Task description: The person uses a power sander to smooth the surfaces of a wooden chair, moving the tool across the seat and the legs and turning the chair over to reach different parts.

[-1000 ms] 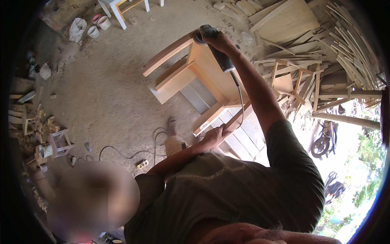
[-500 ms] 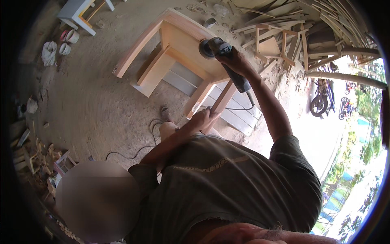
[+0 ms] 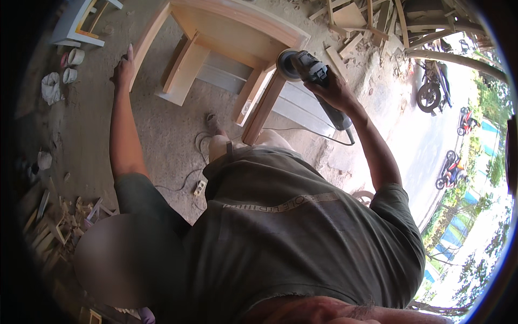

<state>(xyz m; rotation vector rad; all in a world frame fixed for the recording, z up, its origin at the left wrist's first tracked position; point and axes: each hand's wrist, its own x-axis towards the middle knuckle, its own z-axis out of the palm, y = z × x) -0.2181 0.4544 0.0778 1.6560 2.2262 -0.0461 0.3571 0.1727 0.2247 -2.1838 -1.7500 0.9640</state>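
Observation:
My right hand [image 3: 337, 92] is wrapped round a dark angle grinder [image 3: 313, 70] with a round disc. The disc [image 3: 288, 63] lies at the corner of an unpainted wooden chair frame [image 3: 232, 43], where a side rail meets the leg [image 3: 264, 110]; whether it touches the wood I cannot tell. The chair is tipped over, its legs pointing toward me. My left hand [image 3: 124, 70] is stretched far out beside the end of the chair's left curved leg [image 3: 148, 43], one finger extended and the others partly hidden.
Under the chair lies a grey slatted panel [image 3: 302, 113]. A power cord [image 3: 324, 137] runs past my legs to a socket strip [image 3: 200, 188]. White buckets [image 3: 75, 56] and a pale painted stool [image 3: 73, 24] stand left; scrap wood [image 3: 356, 19] lies far right. Motorbikes [image 3: 430, 92] stand outside.
My left hand has left the near leg and swung out to the far left leg. The grinder has moved along the rail to the right corner. The view has shifted.

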